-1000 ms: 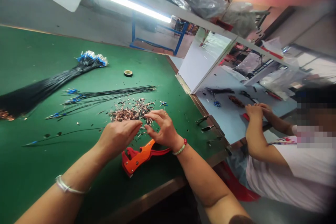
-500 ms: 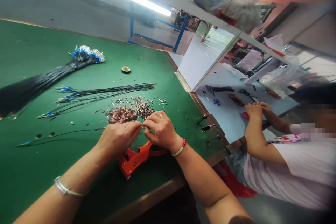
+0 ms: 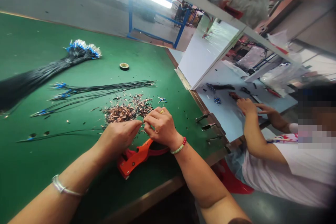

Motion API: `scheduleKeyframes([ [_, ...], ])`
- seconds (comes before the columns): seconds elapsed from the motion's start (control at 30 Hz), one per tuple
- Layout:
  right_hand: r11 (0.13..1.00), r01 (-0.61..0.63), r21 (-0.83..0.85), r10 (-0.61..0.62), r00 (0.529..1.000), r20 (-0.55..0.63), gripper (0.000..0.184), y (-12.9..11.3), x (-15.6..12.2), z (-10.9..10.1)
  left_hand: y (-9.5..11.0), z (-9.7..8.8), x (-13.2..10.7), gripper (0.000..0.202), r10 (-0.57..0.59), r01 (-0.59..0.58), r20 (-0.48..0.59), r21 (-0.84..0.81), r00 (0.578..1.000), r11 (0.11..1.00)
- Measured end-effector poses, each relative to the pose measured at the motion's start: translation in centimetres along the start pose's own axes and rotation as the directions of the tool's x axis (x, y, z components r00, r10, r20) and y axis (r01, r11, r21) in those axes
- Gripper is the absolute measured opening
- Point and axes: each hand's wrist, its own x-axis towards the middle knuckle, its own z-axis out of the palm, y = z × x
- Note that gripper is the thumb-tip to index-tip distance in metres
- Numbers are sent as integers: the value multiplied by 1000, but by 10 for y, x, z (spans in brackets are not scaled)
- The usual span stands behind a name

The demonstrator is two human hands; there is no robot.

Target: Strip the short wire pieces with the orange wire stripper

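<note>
Green table [image 3: 39, 168]: just before the pile of copper terminals [image 3: 126, 110], right hand [image 3: 162, 127] had closed its grip against left hand [image 3: 119, 136], both pinched together on a small piece [image 3: 143, 125], identity unclear.

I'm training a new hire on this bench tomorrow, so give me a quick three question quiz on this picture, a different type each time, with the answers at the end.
1. True or false: the orange tool lies on the green table beneath the person's left hand and right hand, and neither hand grips it.
2. What lies just beyond the meeting fingertips? A. a pile of small copper-coloured pieces; B. a stack of paper; C. a coil of rope.
3. Which small round thing sits alone to the right of the blue-tipped end of the black wire bundle?

Key: 1 true. 2 A. 3 the tape roll.
</note>
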Motion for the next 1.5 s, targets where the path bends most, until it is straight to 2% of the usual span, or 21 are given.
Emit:
scheduleKeyframes([
  [0.27, 1000, -28, -15, 28, 1000, 12, 19, 0, 2, -2, 2, -1, 3, 30, -17, 17, -10, 1, 1000, 1000],
  [0.4, 996, 11, 87, -11, 1000, 1, 13, 2, 0, -4, 1, -4, 0, 31, -66, 66, 9, -19, 998, 998],
  [0.5, 990, 28, 141, -23, 999, -37, 21, 2, -2, -5, 0, -6, -1, 32, -79, 79, 14, -42, 997, 996],
  [0.6, 991, 61, 119, -54, 997, -56, 13, 1, -2, -4, 1, -6, 0, 33, -71, 72, 21, -50, 997, 996],
  [0.7, 993, 98, 71, -96, 995, -33, 14, 1, -2, -4, 1, -5, 0, 33, -77, 79, 24, -62, 997, 995],
  [0.97, 992, 124, -15, -123, 990, 66, 18, 3, -3, -1, -3, -1, -4, 36, -186, 200, 109, -133, 976, 971],
  [1.27, 991, 88, -104, -84, 996, 42, 18, 4, 0, 2, -2, 1, -4, 36, -186, 210, 158, -153, 970, 966],
  [1.5, 992, 99, -82, -96, 995, 41, 18, 5, 1, 5, -6, 4, -7, 38, -199, 231, 190, -164, 961, 959],
])
